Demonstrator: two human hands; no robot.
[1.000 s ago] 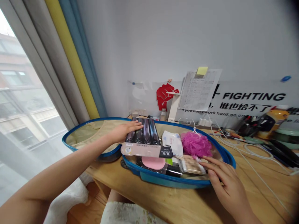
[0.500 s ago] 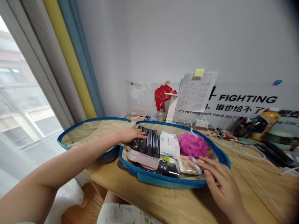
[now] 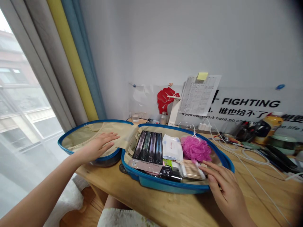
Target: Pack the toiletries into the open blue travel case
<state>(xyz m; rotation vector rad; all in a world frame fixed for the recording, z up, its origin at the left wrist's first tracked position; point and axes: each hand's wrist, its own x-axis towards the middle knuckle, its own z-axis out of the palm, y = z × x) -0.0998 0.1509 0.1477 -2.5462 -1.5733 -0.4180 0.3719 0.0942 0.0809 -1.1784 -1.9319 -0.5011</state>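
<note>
Head view: swab pack [image 3: 190, 169] partly hidden

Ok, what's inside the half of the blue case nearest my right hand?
The blue case holds a toothbrush multipack, a white packet, a pink mesh bath sponge and cotton swabs. Anything beneath them is covered, so it cannot be seen.

On the white wall banner [image 3: 246, 104], bold black capitals: FIGHTING. Below, black Chinese characters: 谁也给不了. Under those, small English: "if you don't work hard, no one", the rest hidden by a bottle [image 3: 268, 125]. Print on the toothbrush packs [image 3: 148, 148] and the printed sheet [image 3: 199, 96] too small to read.
</note>
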